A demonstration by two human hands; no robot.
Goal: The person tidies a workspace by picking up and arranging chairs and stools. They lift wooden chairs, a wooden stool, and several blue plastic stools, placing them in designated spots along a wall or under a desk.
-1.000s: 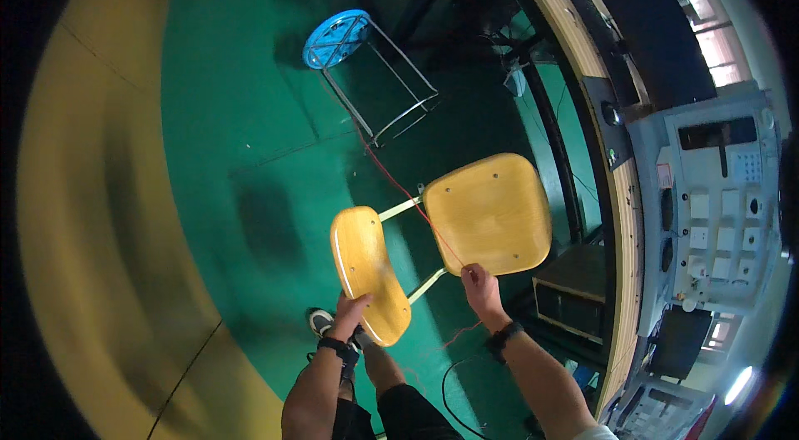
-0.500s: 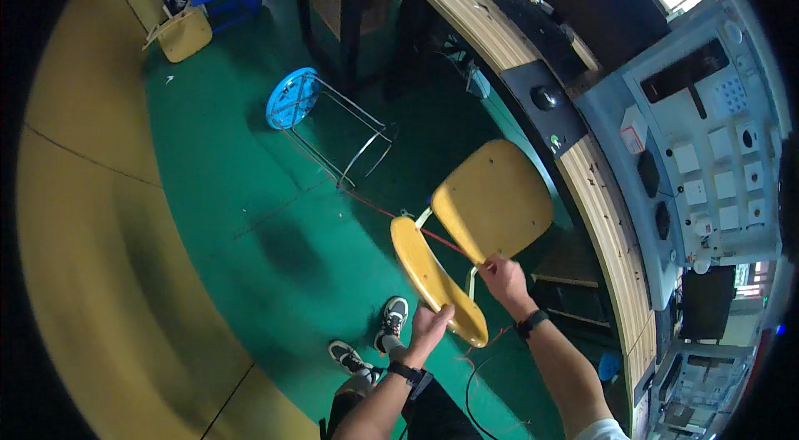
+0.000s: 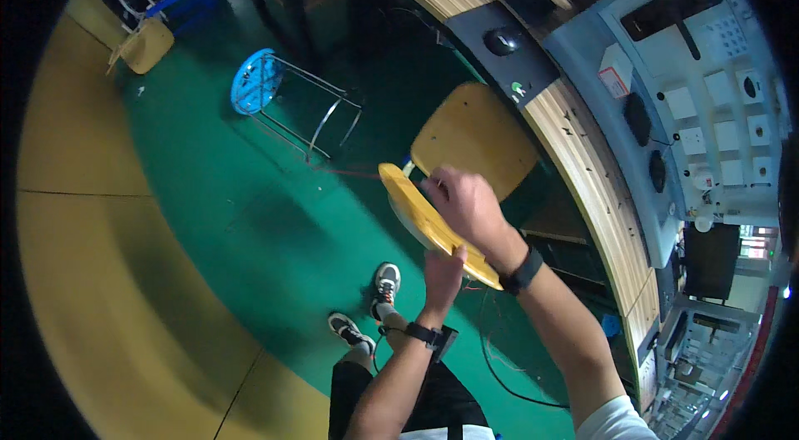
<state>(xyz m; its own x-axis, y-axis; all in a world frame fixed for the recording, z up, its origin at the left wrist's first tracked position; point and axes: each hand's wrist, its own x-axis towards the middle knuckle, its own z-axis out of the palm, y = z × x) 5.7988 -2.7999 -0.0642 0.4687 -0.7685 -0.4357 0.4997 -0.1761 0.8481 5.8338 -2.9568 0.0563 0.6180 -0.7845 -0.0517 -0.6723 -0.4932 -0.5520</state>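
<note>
Holding the yellow chair (image 3: pixel 454 165) by its backrest, we have both hands on it: our right hand (image 3: pixel 464 200) has its fingers curled shut over the top edge, and our left hand (image 3: pixel 443 263) grips the lower end of that edge from below. The chair stands on the green floor (image 3: pixel 250 215) just beside the curved wooden bench (image 3: pixel 583 157), its seat turned toward the bench. We judge the chair is being positioned; the next move would call for a steady two-handed grip, clear of the tipped blue stool (image 3: pixel 266 90).
</note>
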